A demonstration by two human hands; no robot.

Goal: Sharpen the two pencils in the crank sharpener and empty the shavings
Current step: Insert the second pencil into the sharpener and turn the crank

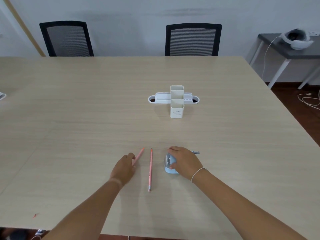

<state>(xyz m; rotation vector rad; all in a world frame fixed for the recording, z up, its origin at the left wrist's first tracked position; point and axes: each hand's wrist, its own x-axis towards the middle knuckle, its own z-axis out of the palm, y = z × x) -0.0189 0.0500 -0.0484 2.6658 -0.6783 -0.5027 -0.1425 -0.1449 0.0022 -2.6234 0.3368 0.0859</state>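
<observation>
Now one pencil [150, 169] lies between the hands, touching neither.

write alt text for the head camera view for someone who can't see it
A person's right hand rests on a light blue crank sharpener on a pale wood table, while the left hand touches one of two pink pencils lying beside it. A white desk organizer stands farther back, with two black chairs behind.

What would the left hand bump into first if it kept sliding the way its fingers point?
The left hand already reaches the slanted pink pencil. Past it, up and rightward, the table looks bare until perhaps the white desk organizer; that line is uncertain.
</observation>
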